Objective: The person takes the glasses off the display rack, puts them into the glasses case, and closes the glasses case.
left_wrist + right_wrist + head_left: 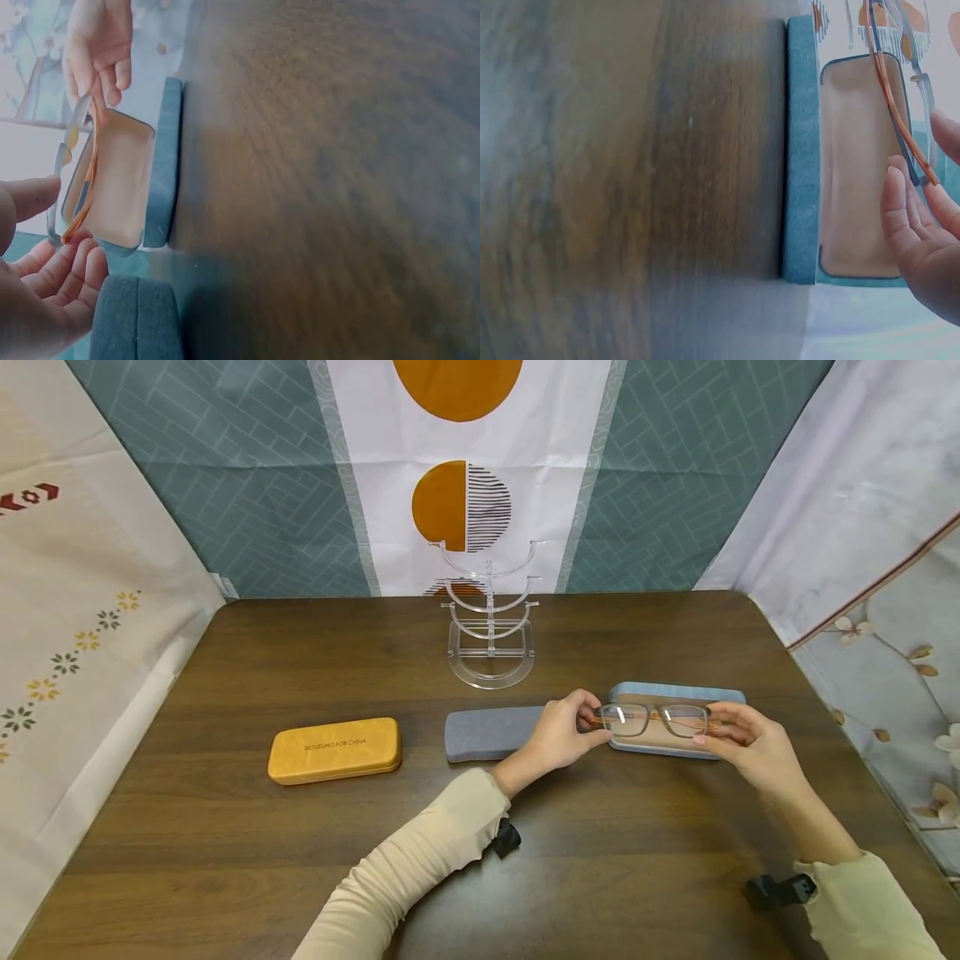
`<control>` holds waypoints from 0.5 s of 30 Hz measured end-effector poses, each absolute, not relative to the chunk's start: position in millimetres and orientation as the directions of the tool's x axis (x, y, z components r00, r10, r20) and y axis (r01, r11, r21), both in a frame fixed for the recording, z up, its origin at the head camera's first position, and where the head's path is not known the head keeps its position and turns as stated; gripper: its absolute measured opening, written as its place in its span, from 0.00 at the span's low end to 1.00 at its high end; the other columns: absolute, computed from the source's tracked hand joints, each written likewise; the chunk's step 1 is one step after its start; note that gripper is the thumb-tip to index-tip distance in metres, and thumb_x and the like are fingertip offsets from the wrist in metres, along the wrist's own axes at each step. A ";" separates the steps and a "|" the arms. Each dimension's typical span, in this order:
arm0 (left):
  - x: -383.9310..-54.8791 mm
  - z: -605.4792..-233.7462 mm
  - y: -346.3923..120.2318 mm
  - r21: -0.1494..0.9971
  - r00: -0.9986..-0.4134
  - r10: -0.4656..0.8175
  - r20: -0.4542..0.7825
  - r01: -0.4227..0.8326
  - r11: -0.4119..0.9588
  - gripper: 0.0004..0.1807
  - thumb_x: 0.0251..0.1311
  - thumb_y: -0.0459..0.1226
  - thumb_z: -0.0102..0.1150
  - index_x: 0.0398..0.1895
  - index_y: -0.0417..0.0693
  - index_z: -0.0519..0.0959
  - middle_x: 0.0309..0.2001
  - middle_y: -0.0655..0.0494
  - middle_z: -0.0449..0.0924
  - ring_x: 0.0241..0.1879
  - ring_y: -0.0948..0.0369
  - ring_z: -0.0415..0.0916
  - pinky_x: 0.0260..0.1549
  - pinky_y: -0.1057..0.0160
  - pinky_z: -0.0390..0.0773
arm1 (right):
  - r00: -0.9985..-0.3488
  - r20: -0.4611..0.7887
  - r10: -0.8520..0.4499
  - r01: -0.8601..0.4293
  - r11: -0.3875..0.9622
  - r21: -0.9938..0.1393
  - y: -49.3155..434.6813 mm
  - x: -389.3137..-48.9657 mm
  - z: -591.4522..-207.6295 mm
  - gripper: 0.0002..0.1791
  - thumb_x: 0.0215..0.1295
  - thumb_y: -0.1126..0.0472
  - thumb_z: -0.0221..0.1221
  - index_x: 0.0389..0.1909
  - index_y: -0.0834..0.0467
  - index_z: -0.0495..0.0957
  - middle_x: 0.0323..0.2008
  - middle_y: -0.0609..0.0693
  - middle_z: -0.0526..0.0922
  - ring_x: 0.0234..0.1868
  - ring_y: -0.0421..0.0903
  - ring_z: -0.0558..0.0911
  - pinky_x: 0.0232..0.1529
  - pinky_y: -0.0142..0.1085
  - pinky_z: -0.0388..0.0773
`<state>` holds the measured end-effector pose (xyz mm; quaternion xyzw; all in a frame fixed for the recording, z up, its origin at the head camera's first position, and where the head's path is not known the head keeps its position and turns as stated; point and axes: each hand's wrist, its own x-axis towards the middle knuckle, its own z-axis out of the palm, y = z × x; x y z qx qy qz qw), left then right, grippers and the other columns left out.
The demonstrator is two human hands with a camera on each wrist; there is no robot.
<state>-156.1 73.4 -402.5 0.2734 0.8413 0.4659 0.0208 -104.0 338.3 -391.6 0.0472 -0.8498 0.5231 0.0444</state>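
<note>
A pair of eyeglasses point(655, 721) with a clear-grey frame and orange temples is held above an open blue glasses case point(667, 750). The temples look folded behind the lenses. My left hand point(564, 729) pinches one end of the frame between thumb and fingers, and my right hand point(757, 745) pinches the other end. In the left wrist view the case's tan lining point(120, 176) shows below the glasses. From the right wrist the orange temple point(900, 112) appears near the fingertips. Partly behind my left hand lies a grey-blue glasses case point(487, 733), closed.
A closed yellow glasses case point(335, 751) lies on the left of the brown wooden table point(300, 860). Towards the back edge stands a clear tiered display rack point(491, 631) with curved arms. Patterned cloths point(270, 485) hang around the table.
</note>
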 end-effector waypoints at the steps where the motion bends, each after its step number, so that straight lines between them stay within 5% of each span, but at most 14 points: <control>1: -156.2 -403.0 74.7 0.795 -0.850 0.481 0.212 0.437 0.421 0.18 0.50 0.36 0.66 0.42 0.37 0.74 0.33 0.50 0.80 0.31 0.62 0.78 0.30 0.78 0.72 | -0.992 0.119 -0.028 -0.119 0.462 -0.879 338.9 -103.9 -391.8 0.21 0.54 0.70 0.62 0.50 0.57 0.72 0.37 0.34 0.77 0.37 0.26 0.77 0.31 0.21 0.74; 15: -162.9 -404.9 90.3 0.829 -0.856 0.495 0.148 0.380 0.410 0.20 0.47 0.34 0.68 0.44 0.37 0.75 0.35 0.49 0.79 0.34 0.62 0.79 0.32 0.79 0.72 | -0.996 0.083 -0.027 -0.086 0.478 -0.874 355.2 -106.7 -400.0 0.20 0.55 0.69 0.62 0.50 0.57 0.71 0.37 0.36 0.76 0.35 0.28 0.77 0.31 0.22 0.74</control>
